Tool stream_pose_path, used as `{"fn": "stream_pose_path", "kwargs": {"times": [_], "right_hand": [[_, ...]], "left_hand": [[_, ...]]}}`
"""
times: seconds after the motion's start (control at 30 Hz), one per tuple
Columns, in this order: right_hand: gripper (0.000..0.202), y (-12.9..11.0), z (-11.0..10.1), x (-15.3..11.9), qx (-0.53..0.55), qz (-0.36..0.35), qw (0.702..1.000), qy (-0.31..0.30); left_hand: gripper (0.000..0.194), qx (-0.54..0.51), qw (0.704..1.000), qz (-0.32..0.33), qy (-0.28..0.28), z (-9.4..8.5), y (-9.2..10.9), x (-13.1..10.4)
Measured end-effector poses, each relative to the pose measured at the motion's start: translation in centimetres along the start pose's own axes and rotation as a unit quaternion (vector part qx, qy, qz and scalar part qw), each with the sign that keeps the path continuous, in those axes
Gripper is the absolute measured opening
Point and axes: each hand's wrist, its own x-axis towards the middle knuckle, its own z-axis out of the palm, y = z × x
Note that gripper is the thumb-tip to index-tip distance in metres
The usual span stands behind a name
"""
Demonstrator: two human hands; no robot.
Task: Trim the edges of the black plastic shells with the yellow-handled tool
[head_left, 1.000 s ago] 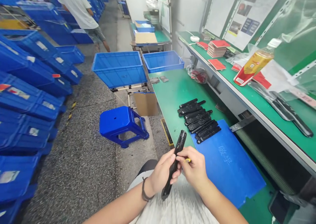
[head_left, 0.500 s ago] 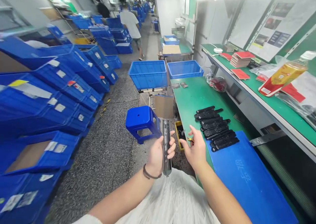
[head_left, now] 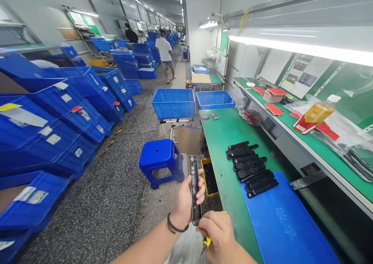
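A long black plastic part point(head_left: 194, 190) stands nearly upright in my left hand point(head_left: 183, 200), its fingers wrapped round it. My right hand point(head_left: 217, 231) is closed at the lower end of that part, with a small yellow-handled tool point(head_left: 206, 241) held in it, its dark tip pointing down. Whatever the right thumb and index finger pinch at the part's end is too small to make out. Several similar black parts point(head_left: 250, 163) lie in a row on the green table point(head_left: 230, 130), the nearest ones beside the blue sheet point(head_left: 288, 221).
A blue stool point(head_left: 157, 155) and a yellow bin point(head_left: 210, 178) stand by the table. Blue crates point(head_left: 173, 103) are ahead and stacked on the left. A shelf on the right holds a bottle point(head_left: 316, 114) and red cards point(head_left: 274, 95). A person point(head_left: 164, 50) walks in the aisle.
My right hand has come down and inward to the lower end of the black part, its fingers now closed. The view has tilted upward. The person in the aisle is farther off.
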Motion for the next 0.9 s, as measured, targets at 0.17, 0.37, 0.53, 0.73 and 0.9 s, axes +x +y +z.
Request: {"fn": "stream_pose_path", "kwargs": {"times": [0.17,0.37,0.53,0.73,0.9], "right_hand": [[0.032,0.8,-2.6,1.6,0.038,0.119,0.992,0.024],[0.021,4.8,-5.9,3.2,-0.078,0.217,0.972,-0.048],[0.031,5.2,-10.0,5.4,-0.247,0.024,0.966,-0.075],[0.055,5.2,-13.1,8.6,-0.324,-0.017,0.939,-0.109],[0.069,5.5,-14.2,10.1,-0.316,-0.042,0.936,-0.150]], "left_hand": [[0.035,0.022,0.996,-0.013,-0.083,-0.1,0.5,0.3],[0.042,0.145,0.981,-0.007,-0.126,0.3,0.3,-0.3],[0.067,0.265,0.948,-0.007,-0.177,0.3,-0.4,-1.5],[0.066,0.383,0.900,0.004,-0.210,-0.1,-0.8,-2.6],[0.052,0.354,0.916,-0.013,-0.187,0.3,-0.4,-3.1]]}}
